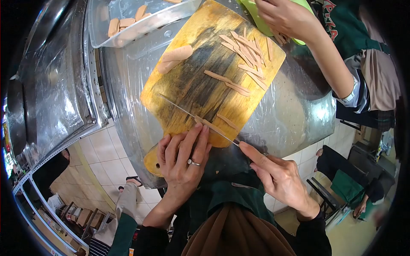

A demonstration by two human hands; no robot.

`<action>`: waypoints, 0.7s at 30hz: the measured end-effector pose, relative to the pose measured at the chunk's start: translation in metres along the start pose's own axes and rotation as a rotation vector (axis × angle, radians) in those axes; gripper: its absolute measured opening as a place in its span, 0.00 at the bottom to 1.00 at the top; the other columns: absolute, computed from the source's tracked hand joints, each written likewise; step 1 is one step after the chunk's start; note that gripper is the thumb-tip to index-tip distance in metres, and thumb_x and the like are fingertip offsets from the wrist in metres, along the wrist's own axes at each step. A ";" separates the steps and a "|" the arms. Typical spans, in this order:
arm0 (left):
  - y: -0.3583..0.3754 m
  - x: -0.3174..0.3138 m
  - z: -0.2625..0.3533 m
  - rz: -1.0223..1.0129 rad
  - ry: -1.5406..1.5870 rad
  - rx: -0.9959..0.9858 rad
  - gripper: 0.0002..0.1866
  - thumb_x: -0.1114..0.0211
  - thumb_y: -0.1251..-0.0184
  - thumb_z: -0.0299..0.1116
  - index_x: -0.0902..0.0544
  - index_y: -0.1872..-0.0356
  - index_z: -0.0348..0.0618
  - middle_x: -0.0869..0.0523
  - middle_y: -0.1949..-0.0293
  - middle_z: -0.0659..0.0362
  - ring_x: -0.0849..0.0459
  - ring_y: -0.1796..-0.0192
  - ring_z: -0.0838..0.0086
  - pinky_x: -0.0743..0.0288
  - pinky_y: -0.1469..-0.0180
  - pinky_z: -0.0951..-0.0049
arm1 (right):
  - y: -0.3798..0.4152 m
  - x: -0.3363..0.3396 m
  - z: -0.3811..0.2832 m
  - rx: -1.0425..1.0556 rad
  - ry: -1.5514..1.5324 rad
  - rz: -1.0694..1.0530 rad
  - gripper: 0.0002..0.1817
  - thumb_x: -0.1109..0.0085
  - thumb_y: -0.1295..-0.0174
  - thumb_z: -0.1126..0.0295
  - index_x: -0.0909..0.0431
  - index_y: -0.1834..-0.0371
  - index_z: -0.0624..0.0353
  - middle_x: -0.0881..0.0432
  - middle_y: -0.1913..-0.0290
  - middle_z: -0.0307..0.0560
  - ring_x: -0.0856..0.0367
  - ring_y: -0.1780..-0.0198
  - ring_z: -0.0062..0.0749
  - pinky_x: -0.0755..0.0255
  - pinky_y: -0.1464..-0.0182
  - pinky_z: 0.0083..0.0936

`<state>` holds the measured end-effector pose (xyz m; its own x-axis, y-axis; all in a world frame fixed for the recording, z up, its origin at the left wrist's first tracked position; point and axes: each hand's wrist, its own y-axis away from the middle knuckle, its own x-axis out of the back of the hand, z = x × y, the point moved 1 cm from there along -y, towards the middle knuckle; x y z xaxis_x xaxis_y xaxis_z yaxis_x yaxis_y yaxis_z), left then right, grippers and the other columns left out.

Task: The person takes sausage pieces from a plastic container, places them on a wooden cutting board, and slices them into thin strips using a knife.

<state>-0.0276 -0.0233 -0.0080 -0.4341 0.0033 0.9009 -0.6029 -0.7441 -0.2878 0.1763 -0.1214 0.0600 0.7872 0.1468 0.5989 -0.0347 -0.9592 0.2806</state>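
Observation:
My right hand (277, 177) is closed round the handle of a knife, whose thin blade (177, 107) lies across the near part of a wooden cutting board (156, 91). Beside the blade, the fingertips of my left hand (183, 155) press on a small piece of sausage (212, 127). A ring is on one finger. Thin sausage strips (247, 49) are scattered over the board's right side. Two larger sausage pieces (175, 57) rest at its upper left.
A clear plastic container (149, 27) with several sausage pieces stands at the upper left. Another person's hand (286, 19) is over a green container (256, 17) at the upper right. A metal surface (55, 85) is at the left. More people are around the table.

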 end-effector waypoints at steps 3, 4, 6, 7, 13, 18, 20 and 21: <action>0.001 -0.001 0.000 0.008 0.010 -0.002 0.24 0.23 0.41 0.32 0.11 0.41 0.49 0.13 0.39 0.65 0.18 0.45 0.71 0.31 0.33 0.60 | 0.006 -0.002 0.000 -0.017 0.032 -0.010 0.34 0.39 0.28 0.76 0.32 0.19 0.44 0.17 0.73 0.55 0.17 0.77 0.43 0.16 0.70 0.38; 0.001 -0.001 -0.001 0.009 0.012 -0.005 0.24 0.23 0.41 0.32 0.11 0.41 0.49 0.13 0.39 0.65 0.18 0.45 0.71 0.31 0.33 0.60 | 0.007 -0.002 0.000 -0.020 0.045 -0.017 0.34 0.39 0.28 0.75 0.32 0.19 0.43 0.17 0.73 0.55 0.17 0.77 0.43 0.17 0.71 0.38; 0.002 -0.002 -0.002 0.011 0.018 -0.011 0.23 0.23 0.41 0.32 0.11 0.42 0.48 0.13 0.40 0.65 0.18 0.45 0.71 0.30 0.33 0.60 | 0.008 -0.002 -0.001 -0.026 0.075 -0.023 0.34 0.39 0.28 0.75 0.33 0.19 0.42 0.18 0.75 0.54 0.18 0.78 0.42 0.17 0.72 0.39; 0.002 -0.002 -0.002 0.013 0.016 -0.011 0.23 0.23 0.41 0.32 0.11 0.42 0.48 0.12 0.40 0.65 0.18 0.45 0.71 0.30 0.33 0.59 | 0.008 -0.003 -0.002 -0.030 0.091 -0.023 0.34 0.39 0.28 0.75 0.33 0.19 0.41 0.19 0.75 0.53 0.18 0.79 0.42 0.18 0.73 0.39; 0.002 -0.002 -0.001 0.025 0.006 -0.007 0.22 0.23 0.40 0.33 0.11 0.43 0.49 0.12 0.41 0.65 0.18 0.45 0.71 0.29 0.34 0.59 | -0.002 -0.013 -0.001 -0.008 0.170 -0.012 0.37 0.37 0.30 0.76 0.33 0.18 0.40 0.22 0.77 0.48 0.19 0.80 0.42 0.20 0.75 0.37; 0.001 -0.002 -0.001 0.023 0.012 -0.003 0.21 0.23 0.39 0.33 0.11 0.43 0.50 0.12 0.40 0.66 0.18 0.45 0.71 0.29 0.33 0.60 | -0.025 -0.019 0.004 0.041 0.133 0.019 0.36 0.38 0.31 0.77 0.32 0.19 0.41 0.21 0.77 0.52 0.19 0.79 0.42 0.20 0.74 0.38; 0.000 -0.001 -0.001 0.023 0.006 -0.001 0.22 0.24 0.39 0.33 0.11 0.42 0.50 0.12 0.40 0.66 0.17 0.45 0.71 0.29 0.33 0.61 | -0.034 -0.016 0.007 0.080 0.034 0.072 0.35 0.38 0.30 0.77 0.32 0.19 0.42 0.20 0.76 0.53 0.19 0.78 0.43 0.20 0.73 0.39; 0.000 -0.001 0.000 0.023 0.003 0.000 0.22 0.24 0.39 0.33 0.11 0.42 0.51 0.12 0.40 0.66 0.17 0.45 0.71 0.29 0.33 0.61 | -0.035 -0.012 0.005 0.030 0.031 0.043 0.33 0.38 0.30 0.78 0.30 0.21 0.45 0.17 0.70 0.57 0.16 0.72 0.47 0.20 0.67 0.38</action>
<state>-0.0273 -0.0233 -0.0093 -0.4499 -0.0125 0.8930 -0.5923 -0.7442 -0.3088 0.1705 -0.0910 0.0394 0.7661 0.1118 0.6329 -0.0497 -0.9715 0.2317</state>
